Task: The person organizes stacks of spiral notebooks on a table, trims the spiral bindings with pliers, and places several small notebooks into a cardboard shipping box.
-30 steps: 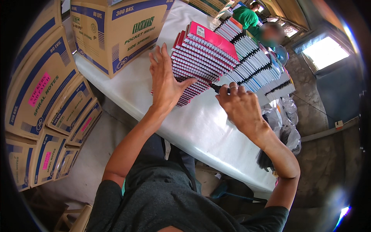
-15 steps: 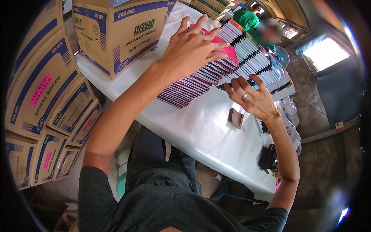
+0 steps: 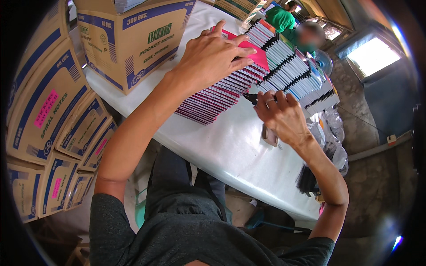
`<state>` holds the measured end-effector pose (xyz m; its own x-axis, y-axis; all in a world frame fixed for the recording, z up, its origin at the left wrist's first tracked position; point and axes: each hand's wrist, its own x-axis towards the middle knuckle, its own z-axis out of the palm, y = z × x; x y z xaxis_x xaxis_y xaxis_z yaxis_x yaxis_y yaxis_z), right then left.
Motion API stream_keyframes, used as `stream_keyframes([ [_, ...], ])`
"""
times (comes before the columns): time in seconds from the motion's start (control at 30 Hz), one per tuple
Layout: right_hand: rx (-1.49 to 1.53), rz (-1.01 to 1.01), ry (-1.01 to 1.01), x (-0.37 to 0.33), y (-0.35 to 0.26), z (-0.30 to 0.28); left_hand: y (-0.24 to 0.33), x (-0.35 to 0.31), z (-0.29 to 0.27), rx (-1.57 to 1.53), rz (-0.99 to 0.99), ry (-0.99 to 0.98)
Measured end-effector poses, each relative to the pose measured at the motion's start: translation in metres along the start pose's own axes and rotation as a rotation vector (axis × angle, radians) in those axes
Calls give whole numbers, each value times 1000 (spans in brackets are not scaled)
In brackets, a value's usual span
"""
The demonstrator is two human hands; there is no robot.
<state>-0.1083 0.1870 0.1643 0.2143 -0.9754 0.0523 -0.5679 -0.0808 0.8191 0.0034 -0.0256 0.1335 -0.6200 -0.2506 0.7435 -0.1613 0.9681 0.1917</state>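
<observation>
My left hand (image 3: 217, 55) lies spread over the top of a stack of spiral notebooks (image 3: 213, 99) with pink covers, fingers apart and holding nothing. The coil bindings of the stack face me. My right hand (image 3: 282, 113) is closed around a slim black hand tool (image 3: 250, 98), whose tip is at the stack's right corner. Its exact kind is mostly hidden by my fingers. Under my right hand, a small brown block-like item (image 3: 269, 136) sits on the table, partly covered. Beyond the stack stand rows of other spiral notebooks (image 3: 288, 66) with black bindings.
The table (image 3: 213, 153) has a pale glossy cover. A large cardboard carton (image 3: 151, 44) stands on its left part, and more cartons (image 3: 49, 106) are piled beside me. Clear plastic bags (image 3: 333, 133) hang at the right. Another person in green (image 3: 280, 18) and a fan (image 3: 324, 63) are at the back.
My right hand has moved left and slightly down with the black tool, toward the pink stack's corner, now partly covering the brown item. My left hand has shifted slightly left on top.
</observation>
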Motion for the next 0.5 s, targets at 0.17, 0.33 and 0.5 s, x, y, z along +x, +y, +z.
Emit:
stream_keyframes([
  [0.17,113,139,20,3,-6,-4,2,-1,4,-16,-87,-7],
  [0.33,-35,-105,165,-2,28,-11,0,-2,9,-15,-45,30],
  [0.5,-196,-233,167,1,37,0,1,-2,5,7,-25,47],
])
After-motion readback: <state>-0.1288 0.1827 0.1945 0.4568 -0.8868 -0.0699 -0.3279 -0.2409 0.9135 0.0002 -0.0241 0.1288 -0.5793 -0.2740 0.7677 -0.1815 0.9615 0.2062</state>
